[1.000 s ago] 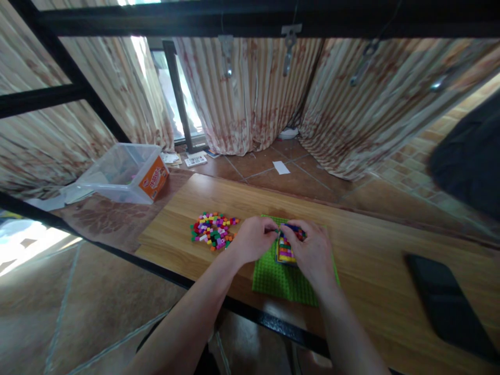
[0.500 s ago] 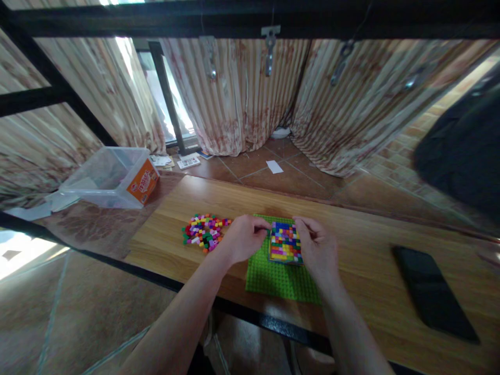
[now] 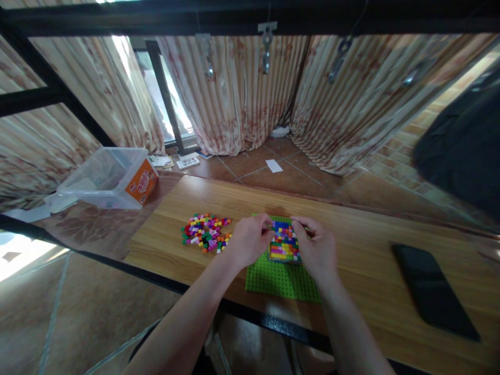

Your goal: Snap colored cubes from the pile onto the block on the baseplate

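A block of multicoloured toy bricks (image 3: 284, 245) sits on a green studded baseplate (image 3: 279, 281) on the wooden table. At the block's upper left corner is my left hand (image 3: 252, 240), thumb and forefinger closed in a pinch; whatever lies between the fingertips is too small to make out. My right hand (image 3: 317, 246) is closed along the block's right side, its thumb and bent fingers at the upper right corner. That hand covers part of the block's right edge. Left of the baseplate lies a loose pile of small coloured bricks (image 3: 205, 229), partly behind my left hand.
A black phone (image 3: 434, 291) lies on the table (image 3: 363, 260) at the right. On the floor at the left stands a clear plastic box (image 3: 103, 179) with an orange label. Striped curtains hang beyond the table, and a dark metal bar (image 3: 234, 21) crosses overhead.
My left hand has moved slightly right, closer over the block's upper left corner, uncovering more of the loose bricks. My right hand stays at the block's right side.
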### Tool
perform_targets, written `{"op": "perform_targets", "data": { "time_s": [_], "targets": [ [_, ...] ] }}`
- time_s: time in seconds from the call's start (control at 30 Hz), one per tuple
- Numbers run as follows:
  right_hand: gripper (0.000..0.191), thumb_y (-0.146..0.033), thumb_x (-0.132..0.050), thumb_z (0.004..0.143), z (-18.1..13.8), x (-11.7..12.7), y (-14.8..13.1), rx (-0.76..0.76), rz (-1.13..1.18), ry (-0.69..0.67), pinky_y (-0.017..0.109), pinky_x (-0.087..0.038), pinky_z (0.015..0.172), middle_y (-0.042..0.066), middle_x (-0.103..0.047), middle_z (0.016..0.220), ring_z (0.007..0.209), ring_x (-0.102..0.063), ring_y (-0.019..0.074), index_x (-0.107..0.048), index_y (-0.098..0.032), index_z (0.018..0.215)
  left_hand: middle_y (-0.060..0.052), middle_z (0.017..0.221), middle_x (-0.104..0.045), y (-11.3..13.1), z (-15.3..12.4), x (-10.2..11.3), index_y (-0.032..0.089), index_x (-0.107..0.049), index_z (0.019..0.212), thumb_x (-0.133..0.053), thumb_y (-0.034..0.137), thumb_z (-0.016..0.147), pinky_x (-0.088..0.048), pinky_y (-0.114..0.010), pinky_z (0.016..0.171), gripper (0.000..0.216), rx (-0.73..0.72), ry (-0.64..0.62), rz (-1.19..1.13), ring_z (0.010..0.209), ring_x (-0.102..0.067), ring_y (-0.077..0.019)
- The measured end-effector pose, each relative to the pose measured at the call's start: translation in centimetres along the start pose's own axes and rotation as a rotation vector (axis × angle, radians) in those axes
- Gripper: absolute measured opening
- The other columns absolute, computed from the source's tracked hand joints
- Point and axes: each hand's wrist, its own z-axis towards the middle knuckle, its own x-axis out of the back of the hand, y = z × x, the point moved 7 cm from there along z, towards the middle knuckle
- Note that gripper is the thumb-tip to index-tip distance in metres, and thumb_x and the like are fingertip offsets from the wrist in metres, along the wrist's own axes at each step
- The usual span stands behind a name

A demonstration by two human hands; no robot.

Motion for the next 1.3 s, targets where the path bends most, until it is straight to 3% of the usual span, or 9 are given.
{"op": "perform_targets", "data": {
  "time_s": [0.47, 0.93, 1.17, 1.3],
  "targets": [
    [0.028, -0.041, -0.056, 0.087, -0.4, -0.9, -0.9, 0.087, -0.113, -0.059, 0.043, -0.047, 0.088, 0.009, -0.073, 0.096, 0.094, -0.063, 0.0244, -0.074, -0.020, 0.092, -0.004, 0.083, -0.075, -0.5, 0.3, -0.5, 0.017, -0.065, 0.102, -0.067, 0.018, 0.082, -0.049, -0.029, 0.071, 0.020, 0.014, 0.040, -0.074, 0.075, -0.069, -0.0185],
    [0.026, -0.036, -0.053, 0.089, -0.8, -0.9, -1.2, 0.170, -0.189, -0.056, 0.042, -0.045, 0.087, 0.009, -0.073, 0.093, 0.092, -0.062, 0.0241, -0.074, -0.019, 0.089, 0.003, 0.060, -0.062, -3.0, 1.5, -2.7, 0.013, -0.062, 0.084, -0.072, 0.007, 0.067, -0.042, -0.021, 0.055, 0.021, 0.298, -0.020, -0.586, 0.053, -0.055, -0.0097],
    [0.027, -0.037, -0.052, 0.090, -0.9, -0.8, -0.9, 0.182, -0.176, -0.072, 0.045, -0.044, 0.092, 0.009, -0.073, 0.098, 0.097, -0.062, 0.0237, -0.073, -0.020, 0.094, 0.004, 0.061, -0.062, -3.6, 1.0, -2.9, 0.012, -0.063, 0.086, -0.076, 0.012, 0.066, -0.041, -0.019, 0.054, 0.024, 0.280, -0.049, -0.753, 0.053, -0.054, -0.0074],
    [0.030, -0.039, -0.051, 0.091, -0.8, -0.6, -0.5, 0.129, -0.122, -0.061, 0.044, -0.046, 0.091, 0.009, -0.073, 0.100, 0.096, -0.062, 0.0236, -0.073, -0.020, 0.096, 0.003, 0.059, -0.061, -3.6, 0.7, -2.0, 0.011, -0.066, 0.087, -0.071, 0.023, 0.075, -0.041, -0.019, 0.053, 0.018, 0.265, -0.112, -0.794, 0.050, -0.052, -0.0065]
  ]
}}
